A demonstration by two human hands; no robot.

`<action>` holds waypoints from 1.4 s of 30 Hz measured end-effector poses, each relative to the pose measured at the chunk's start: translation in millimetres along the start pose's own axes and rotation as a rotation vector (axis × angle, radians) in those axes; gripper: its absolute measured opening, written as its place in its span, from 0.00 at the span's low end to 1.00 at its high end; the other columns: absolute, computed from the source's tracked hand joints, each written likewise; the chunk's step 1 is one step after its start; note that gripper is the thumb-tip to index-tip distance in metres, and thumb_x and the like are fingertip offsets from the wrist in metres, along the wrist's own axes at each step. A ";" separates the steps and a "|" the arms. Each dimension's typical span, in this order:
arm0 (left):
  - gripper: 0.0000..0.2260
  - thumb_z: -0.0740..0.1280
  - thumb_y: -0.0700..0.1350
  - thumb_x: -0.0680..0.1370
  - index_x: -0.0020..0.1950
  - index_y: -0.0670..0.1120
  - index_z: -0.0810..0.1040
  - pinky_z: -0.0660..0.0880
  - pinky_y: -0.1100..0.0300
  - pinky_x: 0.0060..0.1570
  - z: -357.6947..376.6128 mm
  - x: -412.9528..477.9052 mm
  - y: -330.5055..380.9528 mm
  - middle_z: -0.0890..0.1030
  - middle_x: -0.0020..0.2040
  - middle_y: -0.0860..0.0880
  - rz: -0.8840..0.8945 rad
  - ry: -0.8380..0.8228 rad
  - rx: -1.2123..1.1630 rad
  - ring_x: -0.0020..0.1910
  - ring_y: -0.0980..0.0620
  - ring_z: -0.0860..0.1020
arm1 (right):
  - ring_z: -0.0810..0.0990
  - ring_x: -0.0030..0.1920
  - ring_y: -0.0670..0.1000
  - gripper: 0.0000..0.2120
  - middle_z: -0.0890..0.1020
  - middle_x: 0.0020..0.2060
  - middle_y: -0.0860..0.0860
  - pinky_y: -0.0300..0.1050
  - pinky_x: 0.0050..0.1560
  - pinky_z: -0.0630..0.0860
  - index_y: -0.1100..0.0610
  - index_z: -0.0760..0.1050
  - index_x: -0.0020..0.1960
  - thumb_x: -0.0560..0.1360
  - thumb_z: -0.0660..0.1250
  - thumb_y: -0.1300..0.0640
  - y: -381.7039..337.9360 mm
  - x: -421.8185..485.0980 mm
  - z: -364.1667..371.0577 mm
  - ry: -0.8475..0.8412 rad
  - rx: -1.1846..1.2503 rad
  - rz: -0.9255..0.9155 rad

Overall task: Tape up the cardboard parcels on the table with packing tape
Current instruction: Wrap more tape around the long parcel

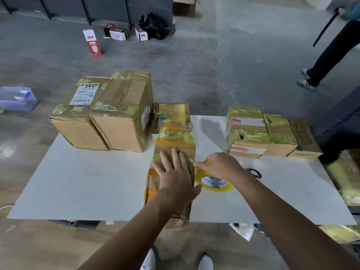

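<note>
The person's left hand (175, 172) lies flat on top of a long parcel (175, 141), fingers straight and spread, pressing on its taped surface. The parcel lies lengthwise away from the person in the middle of the white table (78, 182), and its near end hangs over the table's front edge. Yellowish tape covers much of it.

The right hand (222, 166) grips a tape roll (214, 184), its fingers curled over the top of the roll. The roll sits just beside the parcel's right side. Just past the right wrist, black scissors (255, 172) lie on the table.

Behind the long parcel, touching its far end, is a smaller parcel (171, 112). On the table's far left corner stand two large boxes (124, 114) pressed side by side, banded with tape. On the far right is a row of three small boxes (280, 133), also taped.

On the floor beyond lie a pale plastic bin (17, 98) to the left, some small red and white cartons (93, 41) and a black bag (153, 26). Another person's legs (331, 55) stand at the far right.
</note>
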State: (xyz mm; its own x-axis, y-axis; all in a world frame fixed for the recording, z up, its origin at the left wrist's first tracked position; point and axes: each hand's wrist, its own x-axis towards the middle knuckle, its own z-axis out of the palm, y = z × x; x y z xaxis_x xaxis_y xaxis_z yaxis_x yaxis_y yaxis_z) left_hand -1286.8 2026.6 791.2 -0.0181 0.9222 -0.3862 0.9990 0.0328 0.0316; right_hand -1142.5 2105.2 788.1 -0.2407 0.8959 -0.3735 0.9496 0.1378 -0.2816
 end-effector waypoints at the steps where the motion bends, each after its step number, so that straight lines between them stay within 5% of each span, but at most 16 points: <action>1: 0.44 0.55 0.65 0.78 0.78 0.38 0.36 0.42 0.27 0.69 -0.2 1.4 4.6 0.35 0.78 0.37 -0.029 0.006 -0.026 0.74 0.27 0.37 | 0.75 0.34 0.53 0.32 0.74 0.30 0.52 0.46 0.35 0.67 0.57 0.66 0.32 0.73 0.58 0.27 0.6 -0.1 1.5 0.002 -0.009 -0.004; 5: 0.40 0.57 0.56 0.79 0.78 0.38 0.38 0.40 0.28 0.70 -2.2 0.9 3.2 0.36 0.78 0.37 -0.042 0.053 -0.122 0.74 0.28 0.36 | 0.68 0.30 0.52 0.31 0.67 0.26 0.51 0.46 0.32 0.63 0.56 0.62 0.31 0.73 0.60 0.30 6.8 -3.3 -1.7 0.021 0.042 -0.016; 10: 0.39 0.59 0.57 0.79 0.80 0.41 0.42 0.43 0.31 0.72 -2.7 -3.6 -21.4 0.40 0.80 0.41 0.008 0.106 -0.262 0.77 0.32 0.38 | 0.58 0.28 0.50 0.27 0.56 0.26 0.50 0.46 0.33 0.55 0.55 0.55 0.31 0.76 0.64 0.40 4.5 -6.6 -24.9 0.027 0.185 -0.113; 17: 0.40 0.58 0.65 0.74 0.79 0.45 0.51 0.56 0.34 0.71 14.7 -5.3 -58.0 0.51 0.79 0.50 0.047 0.221 -0.731 0.77 0.41 0.50 | 0.65 0.31 0.51 0.32 0.64 0.31 0.56 0.47 0.34 0.56 0.69 0.70 0.37 0.75 0.66 0.37 -19.6 -4.8 -58.2 0.113 0.284 -0.233; 20: 0.40 0.57 0.67 0.71 0.79 0.49 0.56 0.59 0.45 0.74 25.5 -10.5 -65.9 0.55 0.79 0.54 0.091 0.263 -0.978 0.77 0.49 0.54 | 0.64 0.31 0.51 0.30 0.63 0.31 0.56 0.47 0.35 0.56 0.68 0.70 0.37 0.76 0.66 0.39 -31.8 -3.6 -60.3 0.113 0.308 -0.295; 23: 0.40 0.61 0.63 0.73 0.80 0.50 0.54 0.52 0.62 0.74 36.1 -15.4 -76.4 0.51 0.80 0.55 0.066 0.231 -1.134 0.78 0.58 0.50 | 0.67 0.32 0.50 0.29 0.66 0.32 0.57 0.46 0.35 0.59 0.70 0.74 0.41 0.76 0.67 0.40 -41.1 -2.7 -55.5 0.111 0.357 -0.313; 27: 0.37 0.60 0.63 0.73 0.80 0.52 0.55 0.51 0.56 0.77 49.0 -18.5 -89.1 0.54 0.80 0.56 0.048 0.236 -1.225 0.78 0.60 0.51 | 0.75 0.39 0.50 0.28 0.78 0.40 0.64 0.47 0.40 0.66 0.66 0.79 0.45 0.74 0.67 0.38 -52.6 -3.3 -38.3 0.140 0.513 -0.347; 33: 0.30 0.56 0.46 0.81 0.80 0.60 0.47 0.59 0.58 0.73 55.5 -18.9 -90.0 0.48 0.80 0.59 0.075 0.356 -0.998 0.78 0.58 0.52 | 0.78 0.48 0.36 0.07 0.83 0.45 0.40 0.36 0.52 0.73 0.50 0.81 0.48 0.78 0.68 0.47 -70.0 -3.5 -22.3 0.082 0.615 -0.315; 38: 0.30 0.61 0.45 0.82 0.80 0.60 0.50 0.58 0.62 0.70 64.7 -10.9 -107.3 0.49 0.80 0.60 0.125 0.385 -1.029 0.78 0.59 0.52 | 0.82 0.47 0.48 0.19 0.85 0.44 0.52 0.48 0.51 0.77 0.57 0.83 0.49 0.77 0.66 0.40 -76.7 4.4 -5.8 0.073 0.715 -0.243; 40: 0.30 0.61 0.43 0.82 0.80 0.58 0.53 0.57 0.61 0.72 72.2 -9.1 -114.0 0.53 0.80 0.59 0.102 0.392 -1.086 0.78 0.59 0.54 | 0.80 0.39 0.51 0.28 0.82 0.36 0.53 0.47 0.44 0.74 0.62 0.80 0.45 0.73 0.65 0.34 -85.1 4.7 -1.2 0.058 0.673 -0.254; 42: 0.29 0.62 0.39 0.81 0.79 0.55 0.57 0.58 0.59 0.74 84.0 -7.0 -118.5 0.58 0.79 0.58 0.065 0.395 -1.148 0.77 0.58 0.57 | 0.71 0.30 0.47 0.26 0.72 0.26 0.47 0.43 0.37 0.66 0.58 0.73 0.35 0.76 0.64 0.36 -95.2 4.1 4.5 0.034 0.599 -0.273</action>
State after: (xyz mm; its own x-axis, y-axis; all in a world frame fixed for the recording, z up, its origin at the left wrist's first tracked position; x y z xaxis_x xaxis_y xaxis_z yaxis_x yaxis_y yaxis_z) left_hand -1401.4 1983.9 712.6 -0.1803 0.9822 -0.0525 0.3841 0.1194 0.9155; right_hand -1234.8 2093.8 809.4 -0.4415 0.8760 -0.1939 0.5770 0.1117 -0.8091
